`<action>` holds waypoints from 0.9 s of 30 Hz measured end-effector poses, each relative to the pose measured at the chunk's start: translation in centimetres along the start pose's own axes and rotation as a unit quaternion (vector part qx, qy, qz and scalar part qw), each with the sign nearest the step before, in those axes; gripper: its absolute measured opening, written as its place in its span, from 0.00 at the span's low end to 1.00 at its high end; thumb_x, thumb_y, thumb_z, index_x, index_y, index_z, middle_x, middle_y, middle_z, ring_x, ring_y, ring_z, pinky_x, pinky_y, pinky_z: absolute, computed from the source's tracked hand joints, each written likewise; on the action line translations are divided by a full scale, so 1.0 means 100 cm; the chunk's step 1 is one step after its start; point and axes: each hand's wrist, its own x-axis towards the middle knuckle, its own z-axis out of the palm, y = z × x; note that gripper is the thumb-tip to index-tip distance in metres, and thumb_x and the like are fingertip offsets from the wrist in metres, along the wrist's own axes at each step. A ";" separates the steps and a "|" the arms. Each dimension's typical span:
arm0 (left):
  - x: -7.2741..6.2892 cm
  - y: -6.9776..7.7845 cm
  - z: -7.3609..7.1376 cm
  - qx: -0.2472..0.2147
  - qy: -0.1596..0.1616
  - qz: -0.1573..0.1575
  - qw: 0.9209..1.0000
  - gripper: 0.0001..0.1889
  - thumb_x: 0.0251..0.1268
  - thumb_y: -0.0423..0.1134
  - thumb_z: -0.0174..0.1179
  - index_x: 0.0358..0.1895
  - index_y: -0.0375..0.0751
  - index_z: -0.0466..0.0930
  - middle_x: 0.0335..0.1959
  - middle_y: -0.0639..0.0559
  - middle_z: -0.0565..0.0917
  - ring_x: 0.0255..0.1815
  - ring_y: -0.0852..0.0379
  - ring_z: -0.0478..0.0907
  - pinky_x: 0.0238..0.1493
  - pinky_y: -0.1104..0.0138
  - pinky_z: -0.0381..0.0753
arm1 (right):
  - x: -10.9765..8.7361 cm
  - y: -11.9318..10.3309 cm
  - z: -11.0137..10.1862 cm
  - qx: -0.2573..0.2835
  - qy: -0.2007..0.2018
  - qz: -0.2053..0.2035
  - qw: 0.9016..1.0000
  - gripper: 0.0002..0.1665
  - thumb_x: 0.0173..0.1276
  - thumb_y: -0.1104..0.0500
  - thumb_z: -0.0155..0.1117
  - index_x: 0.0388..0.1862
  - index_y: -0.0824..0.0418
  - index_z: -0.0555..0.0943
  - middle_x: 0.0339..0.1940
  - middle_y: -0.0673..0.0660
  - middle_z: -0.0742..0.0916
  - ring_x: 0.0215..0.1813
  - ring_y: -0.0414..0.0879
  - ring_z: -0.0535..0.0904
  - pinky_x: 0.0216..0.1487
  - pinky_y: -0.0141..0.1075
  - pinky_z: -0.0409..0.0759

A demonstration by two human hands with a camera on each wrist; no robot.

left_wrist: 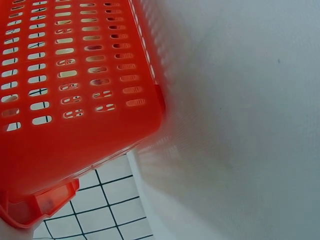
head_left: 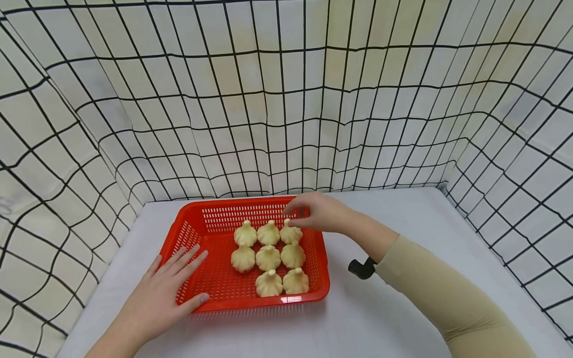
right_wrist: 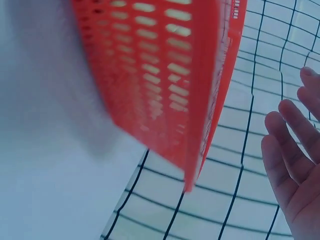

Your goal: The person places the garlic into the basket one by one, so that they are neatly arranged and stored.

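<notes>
A red plastic basket (head_left: pixel 215 278) with slotted walls sits on the white table. Several pale yellow garlic bulbs (head_left: pixel 268 257) with short stems stand in rows in its middle and right part. My left hand (head_left: pixel 167 286) rests over the basket's left side, fingers spread and thumb at the front rim. Over the far right corner, my right hand (head_left: pixel 320 214) bends down, thumb and fingers apart, fingertips right at the stem of the back-right garlic bulb (head_left: pixel 290 234). In the right wrist view the fingers (right_wrist: pixel 285 145) show loosely bent beside the basket's wall (right_wrist: pixel 150 65).
White cloth walls with a black grid (head_left: pixel 286 99) enclose the table (head_left: pixel 380 318) at the back and both sides. A small black device (head_left: pixel 361 269) shows at the right wrist, next to the beige sleeve (head_left: pixel 447 293). The basket's outer wall (left_wrist: pixel 75 130) fills much of the left wrist view.
</notes>
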 end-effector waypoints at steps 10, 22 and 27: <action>-0.001 -0.001 0.001 0.000 0.000 -0.008 1.000 0.46 0.59 0.72 0.57 0.78 0.57 0.58 0.77 0.47 0.61 0.75 0.37 0.57 0.73 0.59 0.15 | -0.037 0.022 -0.006 0.035 0.040 0.004 0.999 0.12 0.65 0.55 0.71 0.48 0.52 0.87 0.42 0.44 0.86 0.42 0.40 0.79 0.43 0.35 0.82; 0.001 0.003 0.002 -0.004 0.003 -0.003 1.000 0.46 0.59 0.70 0.59 0.78 0.56 0.57 0.77 0.45 0.62 0.75 0.37 0.57 0.73 0.60 0.16 | -0.091 0.062 -0.005 0.044 0.059 0.038 0.997 0.13 0.64 0.55 0.72 0.48 0.49 0.86 0.40 0.40 0.86 0.41 0.39 0.80 0.42 0.34 0.83; 0.002 0.004 0.003 -0.004 0.001 -0.005 1.000 0.46 0.59 0.70 0.59 0.78 0.56 0.57 0.77 0.45 0.62 0.76 0.38 0.56 0.73 0.61 0.15 | -0.111 0.073 -0.003 0.050 0.062 0.054 0.995 0.14 0.65 0.54 0.72 0.49 0.47 0.85 0.40 0.39 0.85 0.42 0.39 0.79 0.43 0.34 0.83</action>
